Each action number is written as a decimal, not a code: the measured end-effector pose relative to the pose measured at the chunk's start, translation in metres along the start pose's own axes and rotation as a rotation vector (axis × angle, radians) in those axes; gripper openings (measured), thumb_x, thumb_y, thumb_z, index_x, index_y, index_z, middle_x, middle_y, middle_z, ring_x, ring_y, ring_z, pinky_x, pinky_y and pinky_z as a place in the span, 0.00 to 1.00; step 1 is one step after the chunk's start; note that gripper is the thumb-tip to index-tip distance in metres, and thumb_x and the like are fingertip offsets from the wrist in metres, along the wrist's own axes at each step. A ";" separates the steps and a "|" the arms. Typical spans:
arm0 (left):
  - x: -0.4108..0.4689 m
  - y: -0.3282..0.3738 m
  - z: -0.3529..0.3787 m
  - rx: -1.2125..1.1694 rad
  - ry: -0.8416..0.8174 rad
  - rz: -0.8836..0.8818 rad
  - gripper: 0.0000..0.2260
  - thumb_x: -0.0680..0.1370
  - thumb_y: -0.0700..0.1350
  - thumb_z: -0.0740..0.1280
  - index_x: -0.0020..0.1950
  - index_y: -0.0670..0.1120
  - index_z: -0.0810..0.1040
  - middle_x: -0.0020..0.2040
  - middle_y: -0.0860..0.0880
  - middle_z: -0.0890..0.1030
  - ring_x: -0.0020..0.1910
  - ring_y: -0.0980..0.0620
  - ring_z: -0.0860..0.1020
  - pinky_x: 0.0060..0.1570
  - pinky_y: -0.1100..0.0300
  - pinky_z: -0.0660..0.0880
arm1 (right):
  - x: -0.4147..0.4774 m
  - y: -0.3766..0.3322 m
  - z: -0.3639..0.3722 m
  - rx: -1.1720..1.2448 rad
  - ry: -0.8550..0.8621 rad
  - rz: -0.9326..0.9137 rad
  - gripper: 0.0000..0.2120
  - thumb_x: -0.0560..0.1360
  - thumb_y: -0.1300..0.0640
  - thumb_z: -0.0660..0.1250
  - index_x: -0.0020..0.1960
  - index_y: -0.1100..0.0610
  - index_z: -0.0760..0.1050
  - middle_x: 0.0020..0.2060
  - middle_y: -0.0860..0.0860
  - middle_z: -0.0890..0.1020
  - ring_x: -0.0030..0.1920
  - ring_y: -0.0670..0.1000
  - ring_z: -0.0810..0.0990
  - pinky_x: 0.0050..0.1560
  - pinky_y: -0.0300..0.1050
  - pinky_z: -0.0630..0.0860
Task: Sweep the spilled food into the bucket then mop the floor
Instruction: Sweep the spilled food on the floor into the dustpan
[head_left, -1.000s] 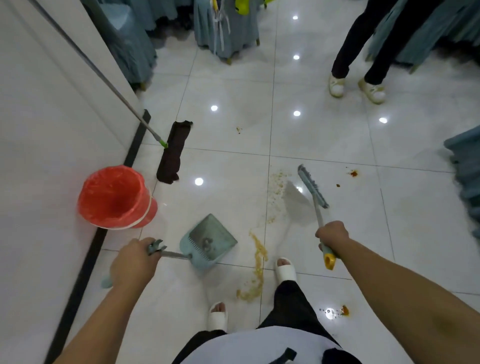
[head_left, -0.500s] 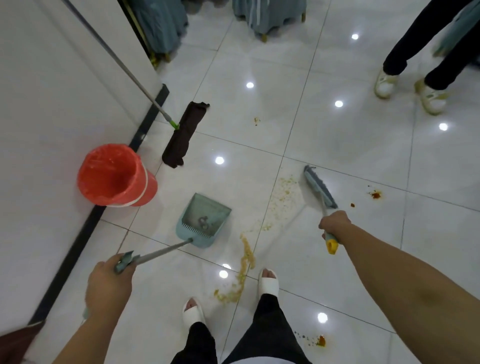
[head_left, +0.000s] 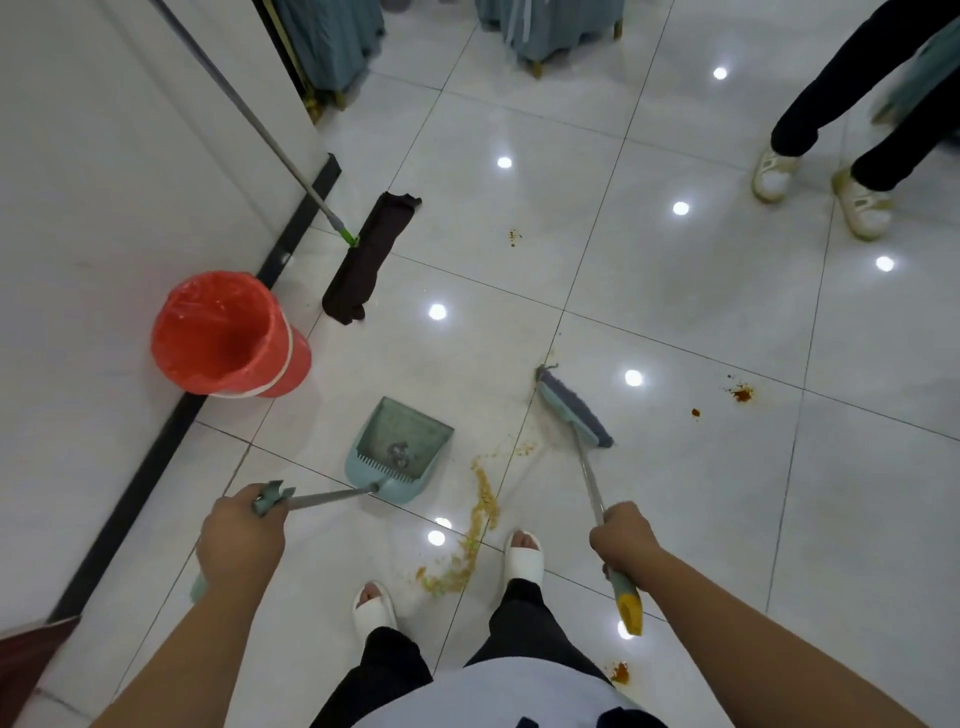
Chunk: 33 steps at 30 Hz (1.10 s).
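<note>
Glossy white tile floor (head_left: 675, 519), lights glinting off it, white wall (head_left: 104, 182) on the left. Nearest in, the left hand (head_left: 241, 535) is clenched round the dustpan (head_left: 410, 426) handle, and the right hand (head_left: 623, 538) grasps the broom (head_left: 574, 408) stick above its yellow tip. The spill (head_left: 480, 499), a grainy yellow-brown trail, runs from between the feet up towards the broom head, just right of the dustpan; dark bits in the pan are hard to make out. Further off, the red-lined bucket (head_left: 293, 358) stands against the wall, the mop (head_left: 371, 257) beside it with its pole cut off. Far right, another person's legs (head_left: 831, 88), cropped.
</note>
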<state>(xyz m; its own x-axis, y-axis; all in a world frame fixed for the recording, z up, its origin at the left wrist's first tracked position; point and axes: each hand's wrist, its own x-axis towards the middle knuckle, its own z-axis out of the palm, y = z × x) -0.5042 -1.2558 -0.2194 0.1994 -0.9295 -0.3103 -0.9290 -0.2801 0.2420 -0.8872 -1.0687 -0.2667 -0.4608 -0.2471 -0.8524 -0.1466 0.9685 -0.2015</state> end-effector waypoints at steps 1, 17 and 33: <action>0.000 0.001 0.001 0.003 0.003 -0.004 0.05 0.77 0.48 0.68 0.48 0.47 0.81 0.34 0.44 0.77 0.32 0.43 0.76 0.35 0.51 0.77 | -0.005 0.003 -0.006 -0.013 -0.013 0.005 0.12 0.72 0.65 0.64 0.56 0.64 0.71 0.45 0.60 0.77 0.40 0.60 0.82 0.36 0.52 0.84; -0.005 0.011 -0.007 -0.092 -0.001 0.010 0.11 0.81 0.50 0.62 0.53 0.42 0.75 0.36 0.45 0.77 0.33 0.45 0.76 0.34 0.52 0.77 | 0.055 -0.072 -0.110 -0.015 0.138 -0.138 0.12 0.74 0.66 0.68 0.56 0.68 0.75 0.45 0.63 0.80 0.35 0.61 0.83 0.40 0.56 0.84; -0.016 0.015 -0.002 0.045 -0.025 0.004 0.09 0.81 0.50 0.61 0.60 0.50 0.72 0.42 0.46 0.75 0.42 0.45 0.74 0.50 0.49 0.65 | 0.044 -0.046 0.006 0.120 -0.146 0.103 0.15 0.78 0.69 0.59 0.64 0.62 0.67 0.48 0.63 0.73 0.37 0.59 0.76 0.30 0.47 0.78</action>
<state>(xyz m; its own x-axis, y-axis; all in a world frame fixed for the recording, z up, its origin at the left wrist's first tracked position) -0.5212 -1.2456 -0.2090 0.1884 -0.9242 -0.3321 -0.9429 -0.2648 0.2019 -0.8951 -1.1234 -0.2978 -0.3352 -0.1481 -0.9304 0.0038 0.9873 -0.1585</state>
